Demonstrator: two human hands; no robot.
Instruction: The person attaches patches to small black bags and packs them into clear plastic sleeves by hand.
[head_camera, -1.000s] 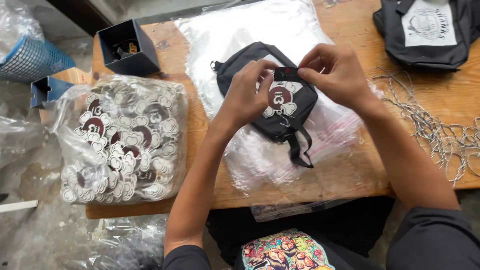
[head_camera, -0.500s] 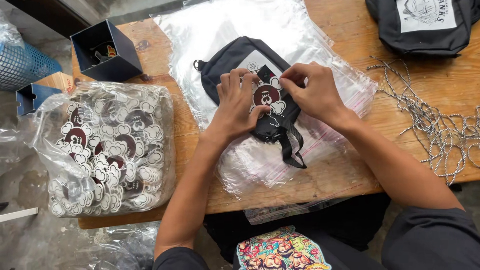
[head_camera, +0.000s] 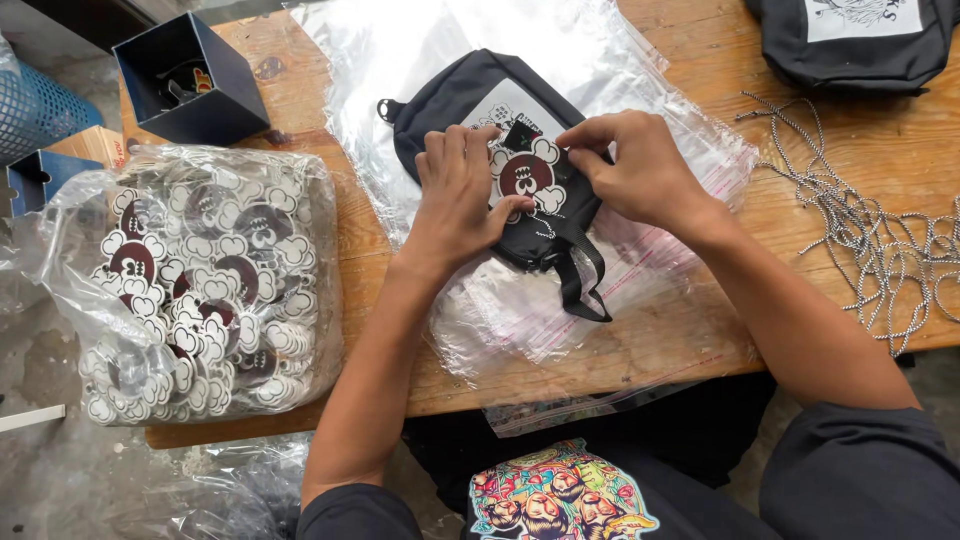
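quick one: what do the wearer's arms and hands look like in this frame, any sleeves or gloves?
Left hand and right hand are bare: no gloves, rings or watch visible. Forearms are uncovered too. Short dark sleeves show at the upper arms, part of a dark shirt with a multicoloured chest print.

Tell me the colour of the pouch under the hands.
Black pouch, seen best in the head view.

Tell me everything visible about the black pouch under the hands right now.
The pouch is small, black and fabric-looking, lying flat on a stack of clear plastic bags on the wooden table. A metal ring shows at its upper-left corner, and a black strap trails from its lower edge. A white patch shows on its face, and a white cloud-edged tag with a dark red centre lies on it. The left hand presses the tag; the right hand pinches at its top.
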